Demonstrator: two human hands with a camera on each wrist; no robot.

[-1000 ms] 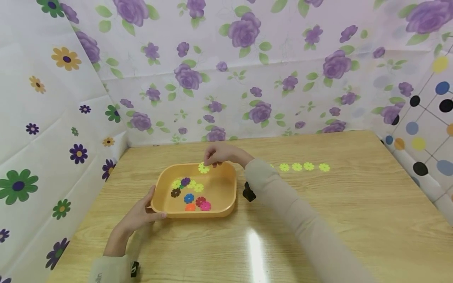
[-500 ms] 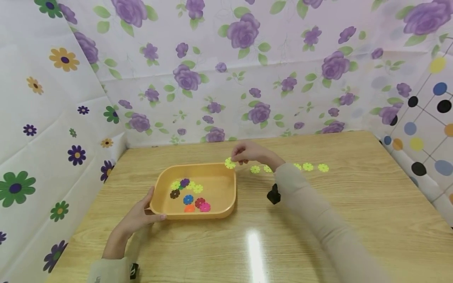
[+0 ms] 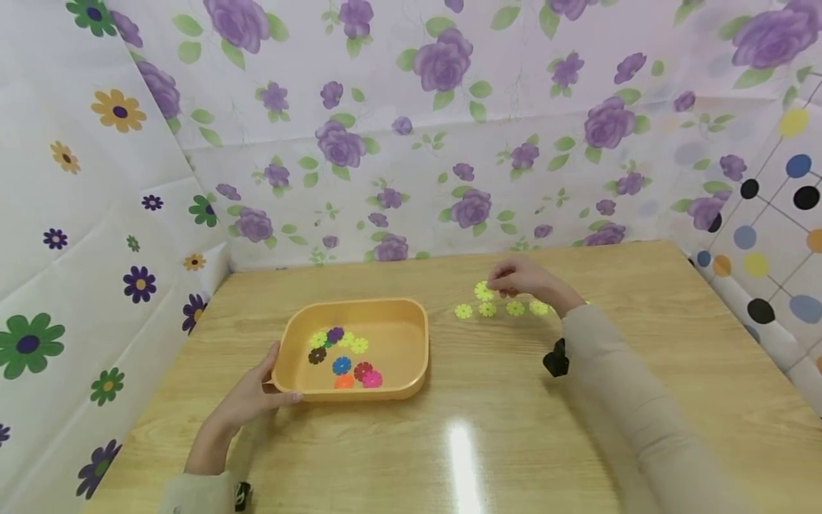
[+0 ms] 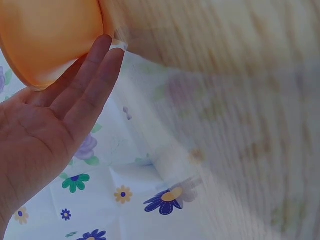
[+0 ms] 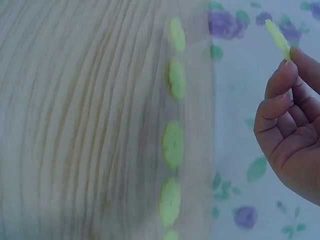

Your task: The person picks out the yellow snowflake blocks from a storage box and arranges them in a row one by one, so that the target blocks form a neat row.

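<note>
Over the far side of the desk point(image 3: 359, 457), the right hand point(image 3: 521, 278) pinched a yellow flower disc point(image 3: 483, 290) near a row of yellow discs point(image 3: 515, 308). Left hand point(image 3: 253, 391), fingers extended, touched the left end of the orange basin point(image 3: 398, 335); mixed-colour discs point(image 3: 342, 365) lay inside. Right sleeve point(image 3: 616, 378) partly hid the row, full count unclear.

Left hand point(image 3: 249, 394): nearer body than right hand; fingers point(image 4: 82, 92) extended, nearly straight, thumb point(image 3: 282, 397) spread away. Left wrist point(image 3: 212, 442) behind hand, sleeve cuff point(image 3: 200, 491) behind wrist. Right hand point(image 3: 523, 277): well to right of left hand, farther forward; thumb and fingertips in pinch, other fingers curled inward. Right forearm point(image 3: 616, 371) sleeved, slanting back rightward from hand.
</note>
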